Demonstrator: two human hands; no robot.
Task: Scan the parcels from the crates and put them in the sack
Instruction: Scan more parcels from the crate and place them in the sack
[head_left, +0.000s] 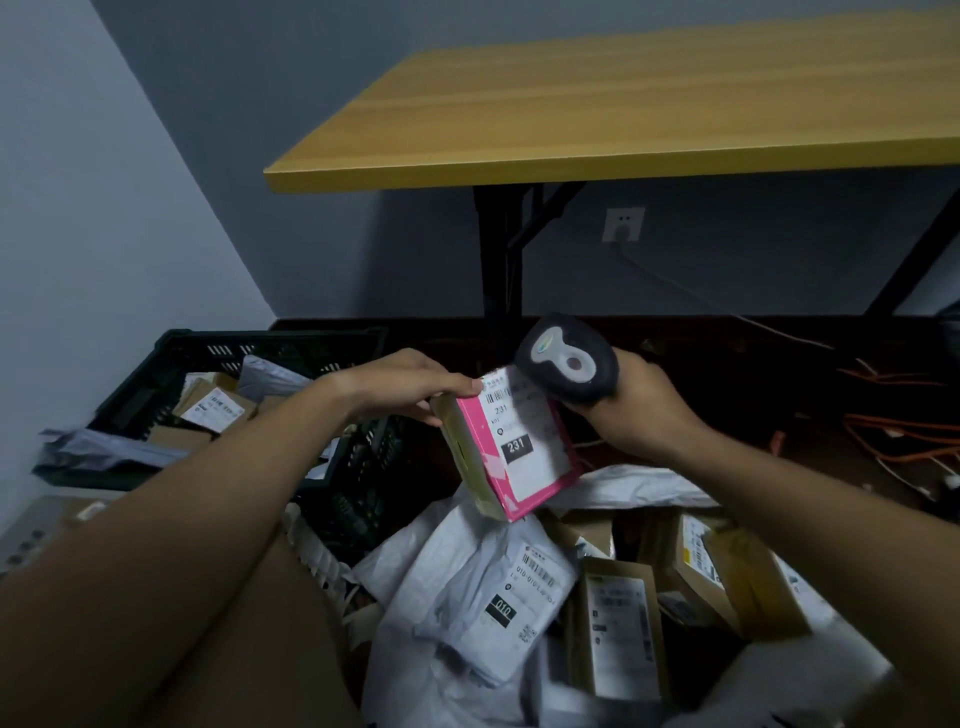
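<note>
Here, pink parcel (511, 441) pinched by left fingers (449, 387), scanner (566, 358) above

parcel sorting room | crate (171, 384) of labelled parcels | open sack (649, 486) | bare table (597, 104)

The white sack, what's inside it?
The white sack holds a grey mailer labelled 010 and brown boxes. Anything beneath them is covered.

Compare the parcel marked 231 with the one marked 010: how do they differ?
The 231 parcel is a rigid pink box held in the air by the left hand; the 010 parcel is a soft, crumpled grey bag lying in the sack. Both carry white labels.
</note>
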